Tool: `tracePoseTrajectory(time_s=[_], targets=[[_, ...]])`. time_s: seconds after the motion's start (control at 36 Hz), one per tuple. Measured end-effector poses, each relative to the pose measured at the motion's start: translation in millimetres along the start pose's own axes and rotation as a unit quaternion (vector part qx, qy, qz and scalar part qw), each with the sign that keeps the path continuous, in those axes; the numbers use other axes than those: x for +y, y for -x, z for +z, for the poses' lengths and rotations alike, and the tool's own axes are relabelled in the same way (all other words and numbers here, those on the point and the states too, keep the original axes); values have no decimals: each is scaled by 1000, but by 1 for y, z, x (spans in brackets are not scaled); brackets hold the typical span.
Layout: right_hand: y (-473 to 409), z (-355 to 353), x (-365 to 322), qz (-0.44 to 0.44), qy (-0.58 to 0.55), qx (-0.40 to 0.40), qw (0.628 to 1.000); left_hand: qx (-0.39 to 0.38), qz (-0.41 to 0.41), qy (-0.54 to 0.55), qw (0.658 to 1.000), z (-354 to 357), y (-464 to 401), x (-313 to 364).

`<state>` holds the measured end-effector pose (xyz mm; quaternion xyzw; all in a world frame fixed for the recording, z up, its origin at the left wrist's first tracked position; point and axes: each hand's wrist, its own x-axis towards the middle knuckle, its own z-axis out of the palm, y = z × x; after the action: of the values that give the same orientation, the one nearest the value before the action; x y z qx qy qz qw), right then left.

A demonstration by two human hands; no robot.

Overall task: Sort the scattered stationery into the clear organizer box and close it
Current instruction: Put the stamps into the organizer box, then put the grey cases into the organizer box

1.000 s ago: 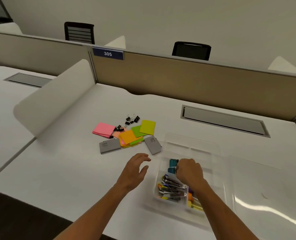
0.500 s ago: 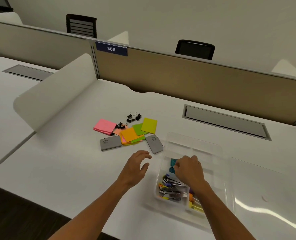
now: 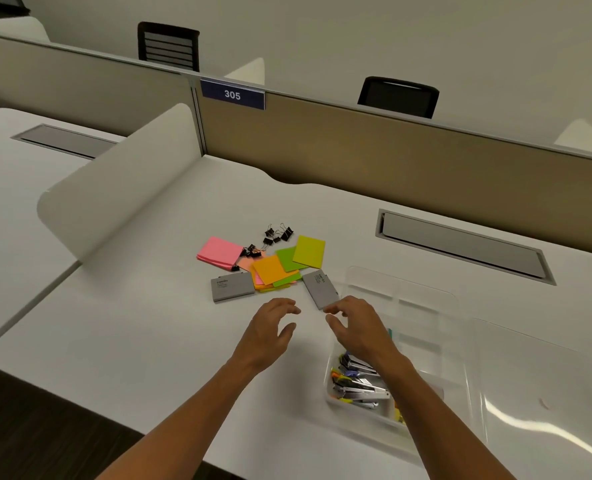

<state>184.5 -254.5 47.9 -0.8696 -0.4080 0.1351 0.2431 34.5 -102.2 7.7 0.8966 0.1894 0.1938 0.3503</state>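
The clear organizer box sits on the white desk at the right, its lid lying open beside it. Staplers and coloured bits fill its near-left compartment. Scattered on the desk are pink sticky notes, orange ones, green ones, a yellow-green pad, black binder clips and two grey boxes. My left hand hovers open above the desk. My right hand is open, fingertips beside the near end of the right grey box.
A tan partition with a "305" label runs along the back. A curved white divider stands at the left. A grey cable hatch lies behind the organizer box. The desk's front edge is close below my forearms.
My right hand has lifted out of the organizer box and moved left and forward to the right grey box. My left hand has shifted slightly forward. The view has tilted a little.
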Motion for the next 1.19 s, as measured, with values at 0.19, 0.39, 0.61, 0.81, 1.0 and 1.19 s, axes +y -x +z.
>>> tracePoseTrajectory(time_s=[0.19, 0.39, 0.61, 0.81, 1.0, 1.19], targets=[[-10, 13, -21, -19, -14, -32, 999, 11, -9, 5, 1000, -16, 0, -18], [-22, 26, -38, -21, -12, -51, 998, 12, -32, 2, 999, -31, -3, -41], [-42, 41, -51, -14, 5, -65, 998, 12, -59, 2, 998, -48, -12, -77], [-60, 60, -53, 71, -5, -61, 996, -23, -99, -21, 995, -59, -24, -109], [-78, 79, -52, 170, 53, -80, 981, -34, -132, -42, 990, -63, -40, -131], [-90, 87, -40, 186, 150, -104, 965, -76, -132, -88, 984, -55, -47, -144]])
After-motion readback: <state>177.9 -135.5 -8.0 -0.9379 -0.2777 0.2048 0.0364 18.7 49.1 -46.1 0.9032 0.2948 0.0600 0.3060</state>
